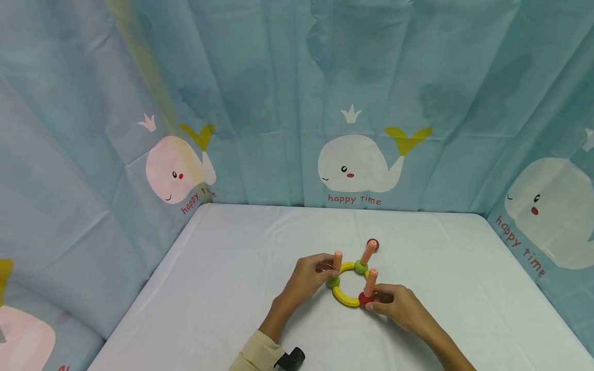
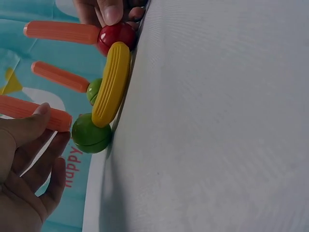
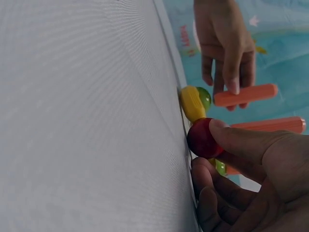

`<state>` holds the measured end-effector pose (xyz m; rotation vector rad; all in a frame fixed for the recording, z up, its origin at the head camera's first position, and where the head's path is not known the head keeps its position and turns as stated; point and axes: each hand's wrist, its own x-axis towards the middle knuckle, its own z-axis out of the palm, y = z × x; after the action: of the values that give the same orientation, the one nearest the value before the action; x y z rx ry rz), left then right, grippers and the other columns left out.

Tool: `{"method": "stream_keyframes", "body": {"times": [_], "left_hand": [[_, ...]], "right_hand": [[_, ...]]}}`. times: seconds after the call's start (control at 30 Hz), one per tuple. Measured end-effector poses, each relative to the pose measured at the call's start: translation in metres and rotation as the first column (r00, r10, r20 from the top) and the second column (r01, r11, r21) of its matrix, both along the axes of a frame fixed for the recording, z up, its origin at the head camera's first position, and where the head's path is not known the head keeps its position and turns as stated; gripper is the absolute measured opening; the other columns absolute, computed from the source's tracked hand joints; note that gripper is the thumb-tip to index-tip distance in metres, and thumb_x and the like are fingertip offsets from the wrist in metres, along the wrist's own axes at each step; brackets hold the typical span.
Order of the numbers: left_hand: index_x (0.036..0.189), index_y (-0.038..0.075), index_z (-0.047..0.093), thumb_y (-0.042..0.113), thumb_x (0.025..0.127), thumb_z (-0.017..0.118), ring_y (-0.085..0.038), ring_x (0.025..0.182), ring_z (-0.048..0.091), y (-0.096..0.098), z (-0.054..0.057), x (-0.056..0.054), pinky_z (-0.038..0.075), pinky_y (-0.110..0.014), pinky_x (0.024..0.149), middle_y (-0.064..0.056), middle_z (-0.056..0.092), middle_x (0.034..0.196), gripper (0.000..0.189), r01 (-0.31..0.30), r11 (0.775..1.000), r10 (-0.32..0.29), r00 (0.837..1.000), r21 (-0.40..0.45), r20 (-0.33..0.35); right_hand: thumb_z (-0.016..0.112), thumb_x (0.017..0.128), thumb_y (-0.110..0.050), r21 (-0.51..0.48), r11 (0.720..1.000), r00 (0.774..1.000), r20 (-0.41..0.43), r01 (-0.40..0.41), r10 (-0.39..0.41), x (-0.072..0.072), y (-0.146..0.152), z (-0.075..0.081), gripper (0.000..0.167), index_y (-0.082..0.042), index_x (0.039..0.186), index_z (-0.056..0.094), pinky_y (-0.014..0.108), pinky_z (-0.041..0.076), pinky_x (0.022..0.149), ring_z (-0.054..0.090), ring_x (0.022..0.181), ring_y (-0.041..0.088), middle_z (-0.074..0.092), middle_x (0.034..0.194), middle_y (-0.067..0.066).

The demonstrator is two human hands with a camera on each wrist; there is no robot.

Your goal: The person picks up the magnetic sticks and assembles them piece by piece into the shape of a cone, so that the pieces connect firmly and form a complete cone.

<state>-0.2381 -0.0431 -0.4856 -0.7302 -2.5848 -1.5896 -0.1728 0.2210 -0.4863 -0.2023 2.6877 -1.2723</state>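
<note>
A ring of yellow curved pieces (image 1: 344,299) joined by balls lies flat on the white table. My left hand (image 1: 303,282) pinches an orange stick (image 2: 53,117) between thumb and fingers, its lower end at the left green ball (image 2: 91,134). Whether that end is seated in the ball, I cannot tell. My right hand (image 1: 401,307) holds the front red ball (image 3: 203,138) with thumb and fingers; another orange stick (image 1: 371,282) rises from this ball. A third orange stick (image 1: 368,253) stands tilted on the back green ball (image 1: 361,267).
A red round piece (image 1: 373,244) lies just behind the ring, partly covered by the back stick. White cloth covers the table (image 1: 209,268). Blue curtains (image 1: 260,103) with whale prints hang behind and at both sides.
</note>
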Motion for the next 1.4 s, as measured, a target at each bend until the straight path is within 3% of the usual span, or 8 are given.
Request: {"method": "stream_keyframes", "body": {"times": [0.53, 0.77, 0.97, 1.2, 1.4], "left_hand": [[0.123, 0.017, 0.078, 0.018, 0.094, 0.082, -0.009, 0.101, 0.073, 0.001, 0.003, 0.005, 0.059, -0.024, 0.089, 0.006, 0.078, 0.114, 0.028, -0.028, 0.998, 0.032, 0.998, -0.060, 0.062], [0.117, 0.017, 0.079, 0.018, 0.094, 0.083, -0.009, 0.097, 0.073, 0.001, 0.000, 0.002, 0.059, -0.025, 0.086, 0.005, 0.079, 0.111, 0.024, -0.034, 0.997, 0.038, 0.998, -0.074, 0.047], [0.115, 0.016, 0.079, 0.018, 0.093, 0.083, -0.011, 0.097, 0.075, 0.000, -0.002, 0.000, 0.059, -0.025, 0.086, 0.002, 0.079, 0.111, 0.023, -0.033, 0.998, 0.035, 0.999, -0.062, 0.034], [0.116, 0.017, 0.078, 0.017, 0.093, 0.084, -0.012, 0.100, 0.075, 0.001, -0.002, 0.000, 0.060, -0.026, 0.089, 0.001, 0.079, 0.112, 0.023, -0.036, 0.997, 0.038, 0.999, -0.061, 0.035], [0.117, 0.017, 0.078, 0.019, 0.094, 0.083, -0.009, 0.099, 0.075, 0.001, -0.003, 0.002, 0.060, -0.025, 0.088, 0.003, 0.078, 0.112, 0.024, -0.047, 0.996, 0.051, 0.998, -0.072, 0.044]], "right_hand": [[0.089, 0.087, -0.024, 0.022, 1.000, 1.000, 0.000, 0.007, -0.007, 0.000, -0.002, 0.002, 0.044, -0.003, 0.123, 0.078, 0.025, 0.054, 0.073, 0.065, 0.089, 0.014, 0.076, 0.098, -0.002], [0.087, 0.088, -0.023, 0.005, 1.000, 1.000, 0.018, -0.011, 0.011, -0.001, -0.001, 0.004, 0.044, -0.001, 0.124, 0.076, 0.025, 0.053, 0.069, 0.064, 0.086, 0.015, 0.074, 0.094, -0.002], [0.085, 0.090, -0.028, -0.020, 0.998, 0.997, 0.054, -0.052, 0.053, -0.004, 0.004, 0.013, 0.041, -0.007, 0.123, 0.075, 0.031, 0.055, 0.064, 0.067, 0.086, 0.018, 0.072, 0.094, 0.000], [0.078, 0.093, -0.014, 0.016, 1.000, 0.999, -0.030, -0.011, 0.012, -0.015, 0.013, 0.026, 0.022, -0.013, 0.114, 0.079, 0.030, 0.053, 0.069, 0.068, 0.088, 0.016, 0.073, 0.091, -0.001], [0.076, 0.096, -0.015, 0.056, 0.997, 0.990, -0.129, 0.057, -0.049, -0.032, 0.018, 0.032, 0.020, -0.013, 0.115, 0.078, 0.031, 0.053, 0.069, 0.067, 0.089, 0.017, 0.074, 0.097, -0.001]]}}
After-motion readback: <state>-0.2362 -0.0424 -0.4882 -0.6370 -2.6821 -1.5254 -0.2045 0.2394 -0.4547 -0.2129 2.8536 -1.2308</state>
